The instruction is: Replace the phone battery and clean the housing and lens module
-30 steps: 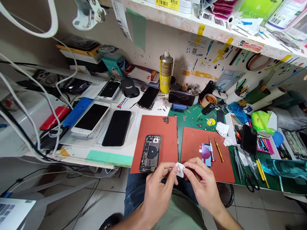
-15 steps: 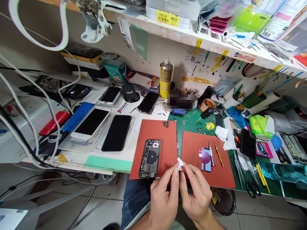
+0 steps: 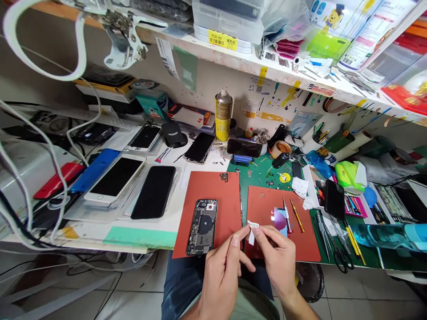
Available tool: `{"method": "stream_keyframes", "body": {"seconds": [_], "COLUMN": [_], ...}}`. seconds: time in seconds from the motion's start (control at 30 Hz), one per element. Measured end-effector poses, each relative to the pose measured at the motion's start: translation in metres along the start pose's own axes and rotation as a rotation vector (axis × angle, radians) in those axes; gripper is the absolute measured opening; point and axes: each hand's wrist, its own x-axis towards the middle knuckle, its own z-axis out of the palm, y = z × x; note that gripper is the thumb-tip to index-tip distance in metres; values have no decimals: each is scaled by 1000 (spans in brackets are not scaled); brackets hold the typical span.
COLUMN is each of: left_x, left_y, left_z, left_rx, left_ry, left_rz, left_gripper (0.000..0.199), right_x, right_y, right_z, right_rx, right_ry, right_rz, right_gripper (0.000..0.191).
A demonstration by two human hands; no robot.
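Observation:
A small folded white wipe (image 3: 252, 233) is pinched between the thumb and fingers of my right hand (image 3: 278, 253), above the gap between two red-brown mats. My left hand (image 3: 224, 269) is open, its index fingertip at the wipe's left edge and its other fingers apart. On the left mat (image 3: 185, 222) lies an opened phone (image 3: 202, 227) with its inner parts showing; a small metal part (image 3: 223, 177) rests near that mat's top edge. Beyond my right hand, a shiny bluish-purple piece (image 3: 280, 220), a silver screwdriver (image 3: 287, 214) and a gold screwdriver (image 3: 297, 215) lie on the right mat (image 3: 305, 246).
Several phones, among them a black one (image 3: 154, 192) and a white-framed one (image 3: 115, 178), lie to the left. A yellow spray can (image 3: 223, 116) stands at the back. Tweezers, scissors (image 3: 340, 257) and a blue bottle (image 3: 387, 237) lie right. A shelf (image 3: 247, 62) overhangs the bench.
My left thumb and index have come off the wipe's pinch and the fingers have spread. The right hand keeps the wipe, which now hangs lower. The view has shifted slightly right.

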Motion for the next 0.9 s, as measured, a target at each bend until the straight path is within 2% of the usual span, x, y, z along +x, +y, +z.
{"method": "stream_keyframes", "body": {"seconds": [0.1, 0.13, 0.23, 0.3, 0.37, 0.47, 0.57, 0.63, 0.73, 0.9], "left_x": [-1, -1, 4, 10, 17, 24, 27, 29, 32, 37], "left_y": [-6, -11, -29, -40, -48, -55, -59, -62, -68, -78], "left_z": [-23, -36, -77, -99, -109, -103, -89, -81, -78, -81], "left_rx": [162, 242, 570, 815, 1010, 1214, 1365, 1417, 1410, 1347], "left_ry": [89, 186, 392, 464, 488, 439, 420, 439, 449, 434], "left_rz": [98, 129, 181, 99, 69, 164, 236, 246, 239, 161], "left_gripper": [47, 42, 37, 50, 76, 104, 108, 107, 100, 96], "right_x": [12, 18, 50, 85, 131, 213, 284, 317, 345, 361], "right_y": [-4, -7, -22, -36, -51, -64, -64, -60, -53, -45], "right_z": [-11, -16, -34, -47, -56, -59, -53, -46, -37, -30], "right_rx": [90, 96, -70, -349, -476, -651, -824, -919, -1027, -1139], "right_ry": [-56, -62, -59, -14, 48, 81, 10, -52, -127, -201], "right_rz": [147, 171, 111, -27, -93, -140, -139, -113, -72, -34], "right_gripper": [35, 38, 44, 48, 45, 37, 31, 29, 30, 34]}}
